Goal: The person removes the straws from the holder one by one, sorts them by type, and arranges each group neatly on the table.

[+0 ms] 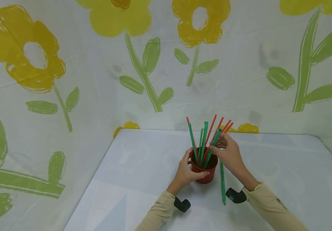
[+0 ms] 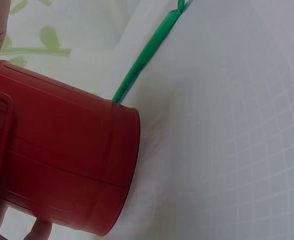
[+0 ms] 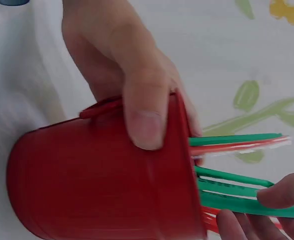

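Flower-print cloth (image 1: 67,80) hung behind and to both sides; the desk (image 1: 142,179) wore a pale sheet.

Red cup (image 1: 204,171) stood upright near the middle of the desk, slightly toward the near edge. Plastic by the look, ridged wall, a handle on one side. Judged light and stiff, easy to tip once its load leans; best held low around the wall.

Left hand (image 1: 187,173) was wrapped round the cup from the left, thumb across the near rim, fingers curled behind. The right wrist view confirmed the thumb pressed on the wall just under the rim.

Bundle of straws (image 1: 207,141), green and red, stood in the cup and fanned outward at the tops. Thin, light, smooth; judged slippery and easily bent or crushed, so a gentle pinch partway up the shaft seemed the place to take hold.

Right hand (image 1: 229,154) was at the right side of the bundle, fingertips closed on a green straw above the rim.

1 loose green straw (image 1: 222,183) lay on the desk just right of the cup, pointing near to far, under the right forearm.
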Tool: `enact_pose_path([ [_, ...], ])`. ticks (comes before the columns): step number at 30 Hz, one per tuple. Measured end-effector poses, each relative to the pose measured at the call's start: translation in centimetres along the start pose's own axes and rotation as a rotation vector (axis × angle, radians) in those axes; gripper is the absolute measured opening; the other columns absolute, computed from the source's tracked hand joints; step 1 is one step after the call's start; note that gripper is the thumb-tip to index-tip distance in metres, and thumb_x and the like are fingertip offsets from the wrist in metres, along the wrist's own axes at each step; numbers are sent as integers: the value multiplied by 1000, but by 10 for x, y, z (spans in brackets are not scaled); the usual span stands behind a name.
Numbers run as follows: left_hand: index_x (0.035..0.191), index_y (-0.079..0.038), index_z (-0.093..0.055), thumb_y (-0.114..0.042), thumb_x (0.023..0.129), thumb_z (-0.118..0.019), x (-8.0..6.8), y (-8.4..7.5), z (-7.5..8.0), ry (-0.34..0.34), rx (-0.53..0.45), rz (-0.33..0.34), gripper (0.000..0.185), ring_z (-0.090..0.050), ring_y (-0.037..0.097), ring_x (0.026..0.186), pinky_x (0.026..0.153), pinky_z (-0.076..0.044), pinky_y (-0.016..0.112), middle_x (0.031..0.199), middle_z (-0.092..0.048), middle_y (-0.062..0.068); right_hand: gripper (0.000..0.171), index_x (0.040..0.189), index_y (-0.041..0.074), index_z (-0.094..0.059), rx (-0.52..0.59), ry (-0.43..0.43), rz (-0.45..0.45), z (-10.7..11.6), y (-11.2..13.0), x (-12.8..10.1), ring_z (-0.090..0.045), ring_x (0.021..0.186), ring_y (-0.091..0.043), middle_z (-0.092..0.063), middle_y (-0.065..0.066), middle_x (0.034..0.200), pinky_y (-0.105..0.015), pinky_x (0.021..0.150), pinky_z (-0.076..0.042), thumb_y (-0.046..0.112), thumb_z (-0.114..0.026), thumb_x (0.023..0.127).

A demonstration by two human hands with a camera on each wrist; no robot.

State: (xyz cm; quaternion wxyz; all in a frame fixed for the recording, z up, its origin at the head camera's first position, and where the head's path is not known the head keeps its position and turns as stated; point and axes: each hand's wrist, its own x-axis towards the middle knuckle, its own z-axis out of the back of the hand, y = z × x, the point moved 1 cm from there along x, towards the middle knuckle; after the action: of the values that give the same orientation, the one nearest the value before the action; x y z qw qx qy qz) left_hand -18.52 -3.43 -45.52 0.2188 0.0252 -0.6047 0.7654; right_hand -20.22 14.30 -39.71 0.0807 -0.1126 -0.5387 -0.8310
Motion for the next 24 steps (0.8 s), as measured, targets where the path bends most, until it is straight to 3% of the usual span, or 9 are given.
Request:
enact_pose_path([
  [8, 140, -7, -35, -14, 73, -80, 0, -1, 1, 2, 1, -6, 81, -47, 22, 118, 91, -46, 41, 131, -51, 10, 34, 113, -4, -48, 12, -4, -8, -11, -8, -5, -65, 85, -30, -65, -20, 97, -23, 65, -54, 1, -67, 85],
  [17, 139, -5, -37, -15, 73, -79, 1, 2, 1, 1, -10, -37, 79, -48, 23, 118, 90, -45, 41, 131, -52, 9, 33, 108, -1, -50, -52, -26, 36, -20, -8, -6, -65, 86, -29, -67, -17, 96, -43, 76, -53, 3, -70, 83],
  [24, 138, -3, -37, -14, 72, -80, 0, 4, 0, 1, -17, -42, 79, -48, 26, 118, 90, -46, 42, 130, -52, 11, 28, 104, 0, -52, -12, -64, 65, -16, -7, -6, -65, 84, -24, -66, -13, 93, -25, 69, -53, 4, -70, 83],
])
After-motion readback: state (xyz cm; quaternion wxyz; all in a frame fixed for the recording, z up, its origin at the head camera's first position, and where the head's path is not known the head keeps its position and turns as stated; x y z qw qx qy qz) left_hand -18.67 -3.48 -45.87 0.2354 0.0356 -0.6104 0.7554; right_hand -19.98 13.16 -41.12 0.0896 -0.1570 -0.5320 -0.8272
